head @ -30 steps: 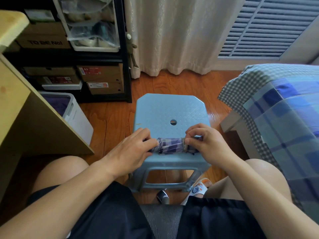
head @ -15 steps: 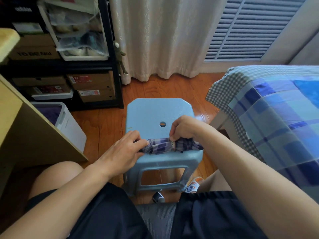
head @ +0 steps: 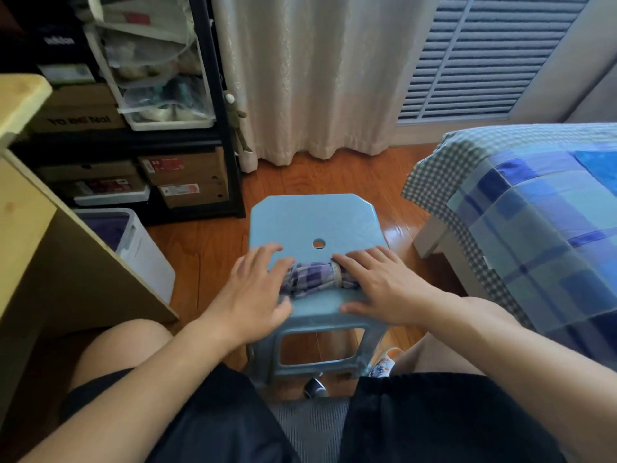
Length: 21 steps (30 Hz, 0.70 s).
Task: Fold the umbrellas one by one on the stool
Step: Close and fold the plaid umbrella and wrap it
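Stool (head: 317, 218) bears umbrella (head: 309, 278) (between flat fingers (head: 354, 262)).

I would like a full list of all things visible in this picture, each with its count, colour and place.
umbrella: one, purple plaid, rolled and strapped, lying on the stool's near edge
stool: one, light blue, on the floor at centre
curtain: one, cream, behind the stool
louvred vent: one, grey, upper right wall
bed cover: one, blue patchwork with checked border, right
shelf rack: one, black, upper left, holding boxes and clear bins
storage bin: one, white, left of the stool
desk: one, light wood, far left
left hand: fingers straight, on the umbrella's left end
right hand: fingers straight, laid flat over the umbrella's right end
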Tool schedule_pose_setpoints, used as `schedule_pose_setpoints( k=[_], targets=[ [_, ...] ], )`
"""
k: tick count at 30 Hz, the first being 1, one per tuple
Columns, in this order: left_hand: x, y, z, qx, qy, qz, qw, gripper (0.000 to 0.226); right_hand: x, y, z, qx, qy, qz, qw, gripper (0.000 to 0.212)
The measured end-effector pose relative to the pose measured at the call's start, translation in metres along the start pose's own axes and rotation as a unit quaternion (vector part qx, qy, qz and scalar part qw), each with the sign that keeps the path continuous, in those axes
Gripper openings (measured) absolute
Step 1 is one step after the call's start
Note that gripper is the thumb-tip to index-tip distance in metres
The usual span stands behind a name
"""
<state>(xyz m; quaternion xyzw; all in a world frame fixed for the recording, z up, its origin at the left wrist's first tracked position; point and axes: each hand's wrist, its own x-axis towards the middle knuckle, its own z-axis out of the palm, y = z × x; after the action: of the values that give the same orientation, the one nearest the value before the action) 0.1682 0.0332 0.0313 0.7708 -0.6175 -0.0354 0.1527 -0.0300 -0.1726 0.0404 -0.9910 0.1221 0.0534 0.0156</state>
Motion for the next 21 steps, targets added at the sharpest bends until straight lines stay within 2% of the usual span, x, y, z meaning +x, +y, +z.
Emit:
schedule_pose_setpoints(
  k=[3, 5, 7, 9, 12, 14, 17, 19, 21],
  targets=[
    [0.021, 0.041, 0.011, 0.115, -0.045, 0.072, 0.990, 0.082, 0.010, 0.000, 0.013, -0.032, 0.050, 0.021, 0.998, 0.081],
    [0.042, 0.048, 0.019, 0.156, -0.069, 0.041, 0.984, 0.083, 0.020, 0.004, 0.012, -0.057, 0.056, 0.010, 0.997, 0.071],
    [0.059, 0.039, 0.013, 0.186, -0.089, 0.021, 0.978, 0.067, 0.022, 0.008, 0.004, -0.077, 0.061, -0.022, 0.995, 0.057],
    [0.066, 0.031, -0.005, 0.142, -0.114, 0.036, 0.983, 0.043, 0.020, 0.014, -0.009, -0.103, 0.088, -0.058, 0.989, 0.046],
    [0.075, 0.024, -0.046, 0.094, -0.120, 0.059, 0.987, 0.028, 0.019, 0.014, -0.047, -0.085, 0.118, -0.081, 0.986, 0.045],
    [0.080, 0.020, -0.070, 0.158, -0.088, 0.092, 0.979, 0.026, 0.024, 0.012, -0.079, -0.020, 0.072, -0.060, 0.995, 0.041],
    [0.081, 0.013, -0.093, 0.283, 0.011, 0.170, 0.944, 0.027, 0.030, 0.009, -0.117, 0.080, -0.024, -0.020, 0.996, 0.037],
    [0.080, 0.010, -0.111, 0.330, 0.062, 0.190, 0.923, 0.014, 0.030, 0.011, -0.137, 0.121, -0.029, -0.019, 0.992, 0.032],
    [0.081, 0.014, -0.139, 0.321, 0.039, 0.196, 0.926, 0.016, 0.030, 0.014, -0.152, 0.100, 0.001, -0.047, 0.994, 0.032]
  ],
)
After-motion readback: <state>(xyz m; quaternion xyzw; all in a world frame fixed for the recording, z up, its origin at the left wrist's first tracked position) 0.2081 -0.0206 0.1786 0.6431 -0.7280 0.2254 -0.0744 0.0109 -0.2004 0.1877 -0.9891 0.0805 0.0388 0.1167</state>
